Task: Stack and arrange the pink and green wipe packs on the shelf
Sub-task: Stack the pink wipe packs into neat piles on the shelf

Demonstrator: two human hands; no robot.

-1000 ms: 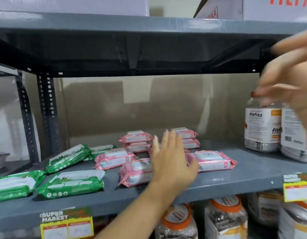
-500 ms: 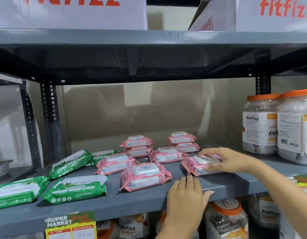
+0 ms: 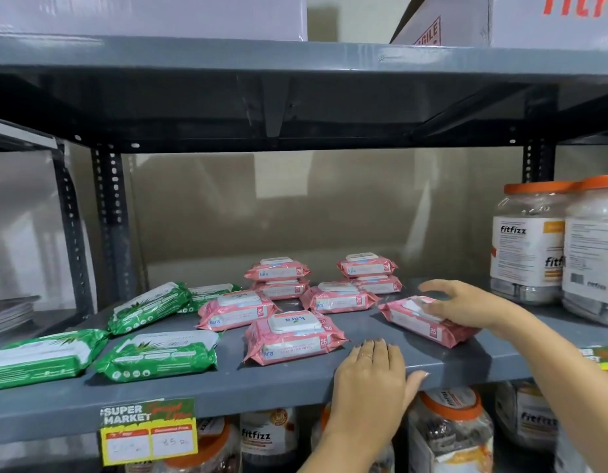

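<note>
Several pink wipe packs lie on the grey shelf (image 3: 295, 384). Two short stacks of pink packs (image 3: 278, 270) (image 3: 366, 266) stand at the back, with single packs in front (image 3: 237, 308) (image 3: 337, 297) (image 3: 292, 337). My right hand (image 3: 466, 307) rests on the rightmost pink pack (image 3: 422, 324), fingers spread over its lid and top; the pack lies turned at an angle. My left hand (image 3: 374, 380) lies flat on the shelf's front edge, holding nothing. Several green wipe packs (image 3: 149, 307) (image 3: 159, 356) (image 3: 36, 358) lie on the left side, one partly hidden behind (image 3: 210, 291).
Big clear jars with orange lids (image 3: 531, 240) stand at the shelf's right end. More such jars (image 3: 449, 428) fill the shelf below. A yellow price tag (image 3: 148, 431) hangs on the front edge. Cartons (image 3: 500, 18) sit on the shelf above.
My right hand came down from near the jars onto the rightmost pink pack and turned it at an angle. My left hand pulled back from the packs to the shelf's front edge.
</note>
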